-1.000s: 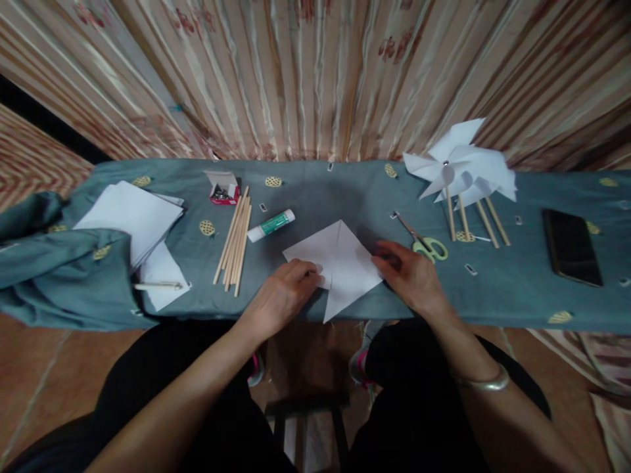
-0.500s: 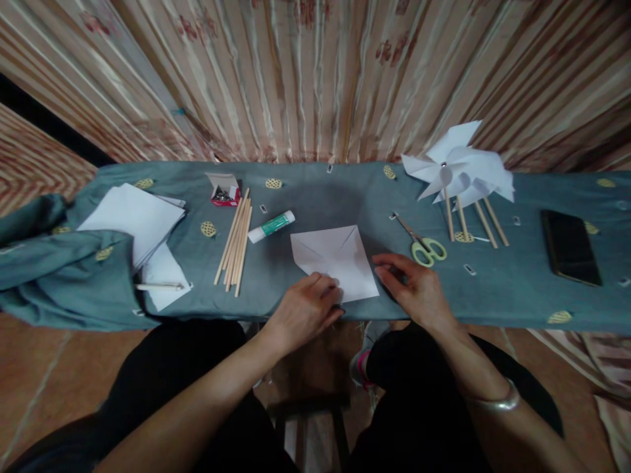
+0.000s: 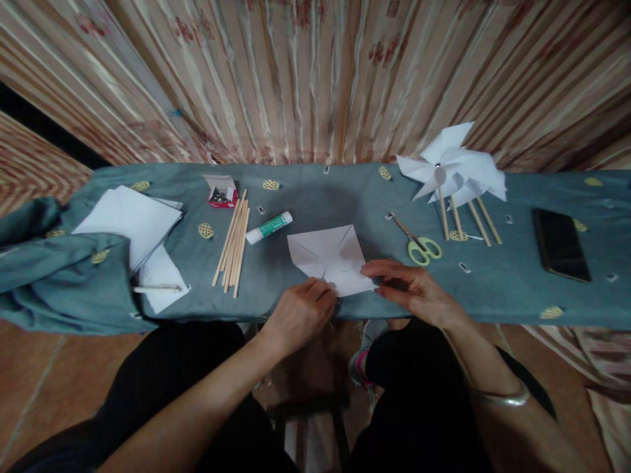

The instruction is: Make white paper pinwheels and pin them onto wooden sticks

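Note:
A white square of paper [image 3: 340, 256] with cuts running in from its corners lies on the cloth-covered table in front of me. My left hand [image 3: 305, 305] is closed on its near left edge, the fingers pinching the paper. At the right edge, my right hand [image 3: 411, 289] has its index fingertip on the paper and its thumb by the near right corner; a gap shows between finger and thumb. Green-handled scissors [image 3: 421, 249] lie just beyond the right hand. A glue stick [image 3: 269, 227] lies past the paper's left side.
Wooden sticks [image 3: 233, 246] and a small red box of metal pins [image 3: 223, 196] are at left. Further left are stacked paper sheets [image 3: 133, 220] and a pen [image 3: 158, 288]. Paper pinwheels [image 3: 453, 167] lie at the back right, a phone [image 3: 560, 244] beyond them. A curtain [image 3: 296, 85] hangs behind.
My right hand has moved left onto the paper's right edge. My left hand keeps its hold on the near left edge. The view has shifted slightly.

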Available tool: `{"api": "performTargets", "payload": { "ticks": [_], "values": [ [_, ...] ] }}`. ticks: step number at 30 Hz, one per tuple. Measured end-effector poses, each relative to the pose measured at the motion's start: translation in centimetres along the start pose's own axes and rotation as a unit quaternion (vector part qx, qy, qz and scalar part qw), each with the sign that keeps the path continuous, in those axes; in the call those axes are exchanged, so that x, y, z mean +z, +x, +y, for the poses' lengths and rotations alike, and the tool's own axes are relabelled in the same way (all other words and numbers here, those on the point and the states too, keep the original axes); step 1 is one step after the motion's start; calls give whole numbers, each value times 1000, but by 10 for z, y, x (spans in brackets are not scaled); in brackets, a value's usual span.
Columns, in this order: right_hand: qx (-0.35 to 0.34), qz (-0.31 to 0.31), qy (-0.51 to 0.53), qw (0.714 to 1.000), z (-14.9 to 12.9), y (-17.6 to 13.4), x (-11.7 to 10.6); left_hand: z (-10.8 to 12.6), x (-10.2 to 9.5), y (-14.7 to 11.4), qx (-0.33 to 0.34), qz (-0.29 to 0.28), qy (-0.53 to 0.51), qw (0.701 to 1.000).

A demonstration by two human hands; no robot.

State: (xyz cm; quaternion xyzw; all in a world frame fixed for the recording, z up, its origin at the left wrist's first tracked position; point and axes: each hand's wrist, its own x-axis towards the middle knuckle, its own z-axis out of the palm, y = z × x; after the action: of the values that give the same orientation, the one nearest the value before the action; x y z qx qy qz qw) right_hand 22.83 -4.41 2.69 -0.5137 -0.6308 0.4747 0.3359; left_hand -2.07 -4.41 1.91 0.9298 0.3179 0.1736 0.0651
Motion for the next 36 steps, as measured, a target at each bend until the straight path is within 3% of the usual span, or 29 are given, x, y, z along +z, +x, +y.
{"api": "performTargets", "payload": {
  "ticks": [6, 10, 14, 20, 27, 36],
  "values": [
    [9, 4, 26, 1000, -3, 1, 5, 2, 0, -4, 14, 14, -9, 1000],
    [-24, 30, 12, 999, 0, 7, 15, 4, 3, -5, 19, 19, -16, 1000],
    [-51, 56, -32, 997, 3, 15, 29, 4, 6, -7, 16, 53, -12, 998],
    [-89, 87, -140, 982, 6, 26, 45, 2, 7, -8, 37, 21, -29, 999],
    [-127, 97, -242, 957, 2, 32, 51, 2, 8, -9, 34, 19, -33, 999],
    [-145, 90, -281, 944, 1, 32, 54, 3, 8, -7, 37, 34, -27, 998]
  ]
}}
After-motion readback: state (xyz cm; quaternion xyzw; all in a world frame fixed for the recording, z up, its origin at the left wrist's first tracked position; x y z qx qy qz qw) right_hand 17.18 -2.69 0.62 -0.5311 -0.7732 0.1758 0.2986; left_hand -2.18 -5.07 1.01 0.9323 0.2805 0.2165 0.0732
